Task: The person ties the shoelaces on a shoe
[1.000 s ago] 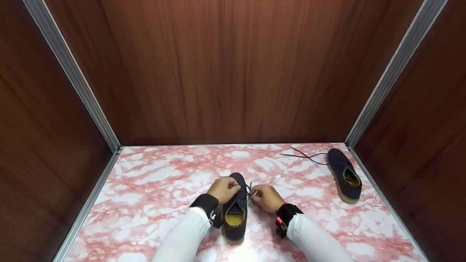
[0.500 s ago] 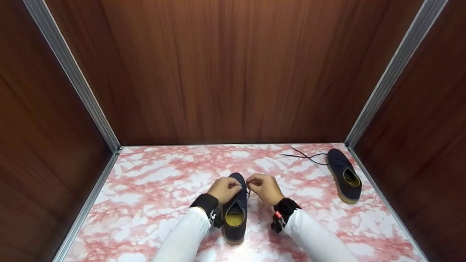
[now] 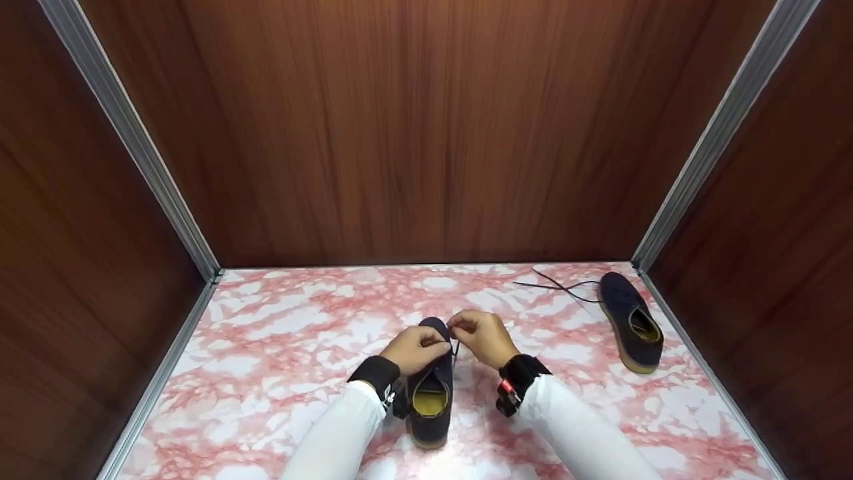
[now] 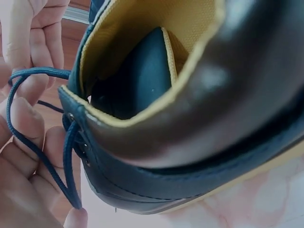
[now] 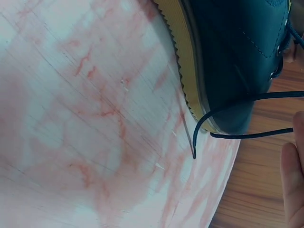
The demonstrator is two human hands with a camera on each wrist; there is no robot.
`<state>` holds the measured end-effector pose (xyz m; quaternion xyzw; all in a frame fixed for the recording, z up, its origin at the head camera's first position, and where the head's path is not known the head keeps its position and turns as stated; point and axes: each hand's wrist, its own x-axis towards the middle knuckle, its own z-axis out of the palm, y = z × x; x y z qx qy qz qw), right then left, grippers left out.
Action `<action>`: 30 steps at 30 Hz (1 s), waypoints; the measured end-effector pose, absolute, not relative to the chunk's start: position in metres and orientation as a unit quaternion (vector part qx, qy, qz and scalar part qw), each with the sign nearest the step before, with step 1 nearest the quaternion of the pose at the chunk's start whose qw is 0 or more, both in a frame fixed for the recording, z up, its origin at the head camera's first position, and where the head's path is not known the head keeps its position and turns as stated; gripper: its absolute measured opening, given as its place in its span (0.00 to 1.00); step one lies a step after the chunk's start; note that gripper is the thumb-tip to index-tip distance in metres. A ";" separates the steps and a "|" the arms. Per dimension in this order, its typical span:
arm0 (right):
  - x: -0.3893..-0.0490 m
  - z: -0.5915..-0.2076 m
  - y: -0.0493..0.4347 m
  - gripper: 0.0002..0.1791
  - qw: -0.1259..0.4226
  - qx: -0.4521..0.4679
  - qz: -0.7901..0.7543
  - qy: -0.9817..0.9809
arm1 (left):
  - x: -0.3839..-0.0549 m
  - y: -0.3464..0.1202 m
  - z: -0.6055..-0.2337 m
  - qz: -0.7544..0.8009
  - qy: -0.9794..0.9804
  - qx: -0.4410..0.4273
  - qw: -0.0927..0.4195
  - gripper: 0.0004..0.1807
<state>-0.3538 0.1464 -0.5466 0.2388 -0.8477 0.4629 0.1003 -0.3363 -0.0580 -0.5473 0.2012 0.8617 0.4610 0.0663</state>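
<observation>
A dark blue lace-up shoe [image 3: 430, 423] with a yellow lining and tan sole stands on the table, toe pointing away. Over its lacing, my left hand [image 3: 413, 348] pinches the dark shoelace [image 4: 40, 154] between thumb and fingers. My right hand [image 3: 485, 335], just right of the toe, pinches another stretch of lace with its fingertips. In the left wrist view the lace loops around and between fingers beside the eyelets. A free lace end hangs past the toe in the right wrist view, where only some fingers [image 5: 292, 175] show at the edge.
A matching shoe [image 3: 630, 320] lies at the far right near the side wall, its loose laces [image 3: 560, 287] spread to the left. Brown wood-grain panels [image 3: 426, 133] enclose the back and sides of the pink-and-white marbled table [image 3: 286, 373].
My right hand has moved forward and slightly left, toward the shoe's toe, with the lace. My left hand has shifted slightly right; both shoes stay put.
</observation>
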 end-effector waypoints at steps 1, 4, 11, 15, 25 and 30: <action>-0.354 -0.546 0.146 0.05 0.103 0.244 0.459 -0.848 | -0.336 -0.057 -0.548 0.461 0.862 0.201 0.065 0.09; -0.354 -0.545 0.146 0.06 0.103 0.255 0.449 -0.850 | -0.335 -0.056 -0.549 0.461 0.863 0.199 0.058 0.09; -0.358 -0.541 0.148 0.08 0.059 0.285 0.459 -0.840 | -0.337 -0.056 -0.552 0.460 0.863 0.205 0.037 0.10; -0.361 -0.541 0.156 0.11 0.035 0.295 0.482 -0.824 | -0.338 -0.058 -0.553 0.467 0.860 0.204 0.031 0.12; -0.358 -0.565 0.179 0.09 -0.001 0.246 0.450 -0.859 | -0.341 -0.061 -0.556 0.479 0.855 0.193 0.038 0.14; -0.350 -0.577 0.181 0.09 -0.033 0.250 0.416 -0.874 | -0.341 -0.061 -0.555 0.483 0.854 0.189 0.041 0.14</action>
